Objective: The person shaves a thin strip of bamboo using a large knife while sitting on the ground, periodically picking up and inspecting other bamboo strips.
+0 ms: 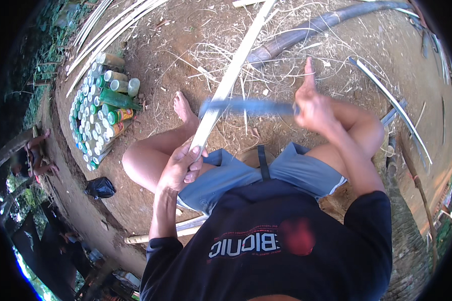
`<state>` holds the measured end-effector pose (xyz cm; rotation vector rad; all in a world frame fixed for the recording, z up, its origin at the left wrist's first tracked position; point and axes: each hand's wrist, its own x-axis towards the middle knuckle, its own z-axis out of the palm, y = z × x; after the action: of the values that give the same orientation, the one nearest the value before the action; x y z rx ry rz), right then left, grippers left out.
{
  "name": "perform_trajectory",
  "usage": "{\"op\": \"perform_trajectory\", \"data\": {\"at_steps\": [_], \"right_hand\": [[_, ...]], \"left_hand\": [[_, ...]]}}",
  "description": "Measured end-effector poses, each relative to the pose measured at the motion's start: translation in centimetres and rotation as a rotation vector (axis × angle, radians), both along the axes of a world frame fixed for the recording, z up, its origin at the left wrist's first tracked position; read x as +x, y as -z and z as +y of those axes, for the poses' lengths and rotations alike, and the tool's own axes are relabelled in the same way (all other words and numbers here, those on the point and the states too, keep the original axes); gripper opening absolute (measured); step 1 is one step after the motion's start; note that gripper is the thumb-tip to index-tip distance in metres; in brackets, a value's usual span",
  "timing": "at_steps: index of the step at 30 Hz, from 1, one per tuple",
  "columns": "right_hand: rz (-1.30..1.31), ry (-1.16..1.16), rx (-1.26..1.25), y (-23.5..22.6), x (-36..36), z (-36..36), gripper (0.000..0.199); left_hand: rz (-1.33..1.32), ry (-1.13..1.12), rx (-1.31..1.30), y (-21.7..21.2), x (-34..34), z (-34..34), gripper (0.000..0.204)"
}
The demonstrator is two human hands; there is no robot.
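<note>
My left hand (180, 168) is closed around the near end of a long, pale bamboo strip (231, 75), above my left thigh. The strip slants up and away toward the far edge of the view. In my right hand (314, 111), fingers wrapped round its handle end, is a machete (258, 106), its dark blade smeared by motion. The blade reaches leftward across the strip, some way beyond my left hand. Whether the edge is cutting into the strip I cannot tell.
Curled shavings (211, 52) litter the dirt around my bare feet. A dark bamboo pole (306, 32) lies ahead. Stacked bottles and jars (98, 103) stand at left, near a black plastic bag (100, 187). A split bamboo piece (397, 105) lies at right, beside a trunk (409, 246).
</note>
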<state>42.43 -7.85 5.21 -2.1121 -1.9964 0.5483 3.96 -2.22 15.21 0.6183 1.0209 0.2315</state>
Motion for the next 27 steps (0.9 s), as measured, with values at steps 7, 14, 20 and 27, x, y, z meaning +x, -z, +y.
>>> {"op": "perform_trajectory", "data": {"at_steps": [7,14,20,27], "right_hand": [[-0.134,-0.133,0.160,2.6,3.3,1.7,0.046],[0.000,0.031,0.000,1.0,2.5,3.4,0.021],[0.046,0.028,-0.130,1.0,-3.0,1.3,0.016],[0.112,-0.079,-0.223,-2.0,-3.4,1.2,0.019]], "left_hand": [[0.041,-0.003,0.012,0.3,0.0,-0.1,0.023],[0.141,0.047,0.160,1.1,0.4,0.3,0.022],[0.323,0.148,0.366,3.1,0.3,-0.6,0.023],[0.312,0.100,0.285,2.8,-0.3,-0.8,0.020]]}}
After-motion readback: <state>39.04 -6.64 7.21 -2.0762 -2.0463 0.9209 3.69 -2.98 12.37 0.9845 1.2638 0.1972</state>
